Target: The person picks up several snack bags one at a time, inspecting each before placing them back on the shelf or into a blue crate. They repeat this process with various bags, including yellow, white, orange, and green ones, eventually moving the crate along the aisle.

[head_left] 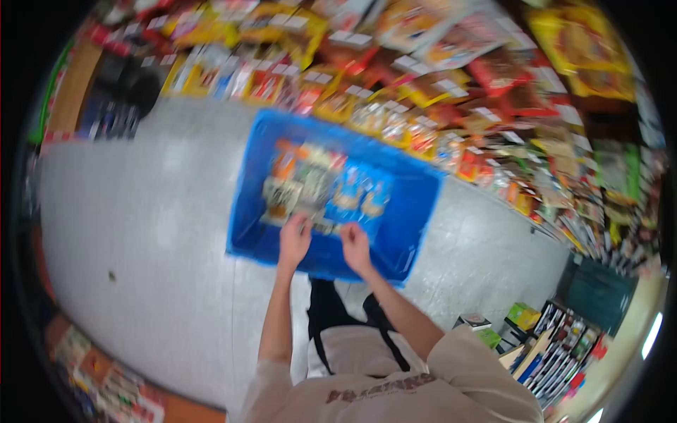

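A blue plastic crate (243,243) stands in front of me with several snack packets inside. Over its near part, my left hand (295,240) is closed in a pinch at the lower edge of a pale snack packet (310,185). Level with it to the right, my right hand (355,245) is also pinched closed, by the other end of that pale edge. Blur hides the exact grip. Close to my right hand lie blue snack packets (361,192), side by side. An orange packet (283,163) rests near the crate's far left corner.
Shelves packed with bagged snacks (423,137) run along the far side and right, close behind the crate. Grey floor (141,225) spreads to the left. A low display (106,374) stands at lower left, and a dark bin-like box (596,292) at right.
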The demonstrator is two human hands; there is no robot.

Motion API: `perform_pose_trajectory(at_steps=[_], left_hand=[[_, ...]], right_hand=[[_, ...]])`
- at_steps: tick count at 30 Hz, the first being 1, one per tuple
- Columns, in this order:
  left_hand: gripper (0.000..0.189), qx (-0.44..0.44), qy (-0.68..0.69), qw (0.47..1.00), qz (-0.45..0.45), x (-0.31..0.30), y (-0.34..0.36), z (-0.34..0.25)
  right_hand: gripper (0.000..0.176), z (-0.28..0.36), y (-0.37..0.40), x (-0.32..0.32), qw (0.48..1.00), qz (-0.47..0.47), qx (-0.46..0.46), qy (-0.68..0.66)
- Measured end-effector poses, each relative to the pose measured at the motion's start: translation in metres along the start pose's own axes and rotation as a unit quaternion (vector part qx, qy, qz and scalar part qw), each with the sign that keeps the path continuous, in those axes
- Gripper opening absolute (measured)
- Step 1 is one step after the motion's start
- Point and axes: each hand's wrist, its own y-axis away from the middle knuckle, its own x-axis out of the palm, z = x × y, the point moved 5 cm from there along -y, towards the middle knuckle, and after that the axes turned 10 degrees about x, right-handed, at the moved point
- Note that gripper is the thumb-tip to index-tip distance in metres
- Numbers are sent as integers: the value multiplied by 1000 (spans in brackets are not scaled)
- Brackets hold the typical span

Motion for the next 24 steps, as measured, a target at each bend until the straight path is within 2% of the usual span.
perform_pose_trajectory(at_steps=[1,2,3,5,6,7,8,9,11,13,15,17,18,19,21,23,24], left_hand=[[12,1,29,999,27,-11,0,-35],[13,7,91,994,54,-14,4,-56],[10,-3,101,990,99,-11,9,-63],[11,-39,305,947,92,-6,10,-130],[14,-43,332,935,117,0,13,-157],[18,-52,354,923,140,6,19,-176],[27,-32,339,921,188,16,24,-186],[29,-38,361,902,234,22,31,-219],[30,-14,345,893,289,38,43,-271],[32,36,299,903,307,56,56,-310],[32,43,292,906,305,77,72,-328],[31,4,332,906,263,93,91,-345],[30,-14,358,905,229,100,101,-355],[30,-11,344,913,219,104,113,-364],[30,-75,429,885,165,123,136,-381],[31,-56,396,906,135,142,166,-388],[31,-61,383,915,111,156,179,-394]], right_hand=[[15,10,8,-17,998,7,-4,-61],[13,39,21,-44,998,16,16,-65],[14,48,28,-63,996,12,-1,-86],[16,88,50,-111,996,10,29,-85],[16,97,57,-132,989,-11,19,-144],[17,106,65,-149,979,-23,10,-203],[17,114,72,-171,974,-49,-21,-219],[17,121,80,-194,968,-71,-52,-234],[18,121,90,-232,962,-92,-51,-251],[19,120,105,-271,933,-109,-25,-342],[20,115,121,-303,926,-75,-25,-369],[25,118,140,-329,919,17,-81,-386],[30,107,146,-337,925,79,-94,-360],[30,101,157,-343,919,93,-99,-370],[32,95,180,-356,924,199,-110,-306],[32,67,190,-368,913,194,-121,-337],[29,50,189,-379,925,177,-122,-314]])
